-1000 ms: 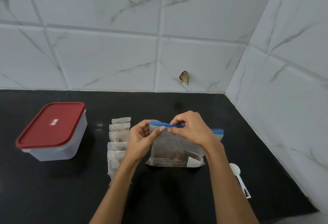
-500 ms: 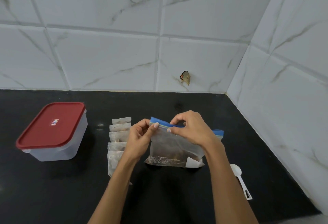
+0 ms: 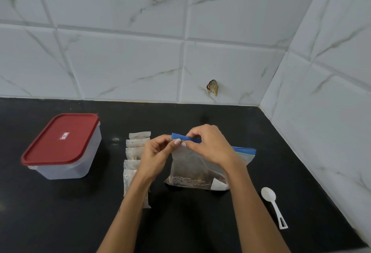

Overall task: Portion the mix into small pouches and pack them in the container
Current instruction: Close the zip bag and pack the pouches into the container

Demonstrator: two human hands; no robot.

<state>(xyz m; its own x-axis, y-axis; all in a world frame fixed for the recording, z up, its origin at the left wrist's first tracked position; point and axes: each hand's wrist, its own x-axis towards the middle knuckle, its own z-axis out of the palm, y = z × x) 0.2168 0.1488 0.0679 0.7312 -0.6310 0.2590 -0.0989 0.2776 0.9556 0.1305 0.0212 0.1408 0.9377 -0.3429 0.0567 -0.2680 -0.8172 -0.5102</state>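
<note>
A clear zip bag [image 3: 192, 170] of brown mix with a blue zip strip stands on the black counter [image 3: 190, 222] at the centre. My left hand [image 3: 158, 152] pinches the left end of the blue strip, and my right hand [image 3: 208, 144] pinches the strip just beside it. Several small pouches [image 3: 134, 152] lie in an overlapping column to the left of the bag, partly hidden by my left forearm. A clear container [image 3: 66, 148] with its red lid on sits at the far left.
A white plastic spoon [image 3: 273, 204] lies on the counter to the right of the bag. White marble tile walls [image 3: 140, 62] close the back and the right side, meeting in a corner at the back right.
My fingertips have slid slightly left along the blue zip strip, toward its left end. The bag, pouches, container and spoon stay where they were.
</note>
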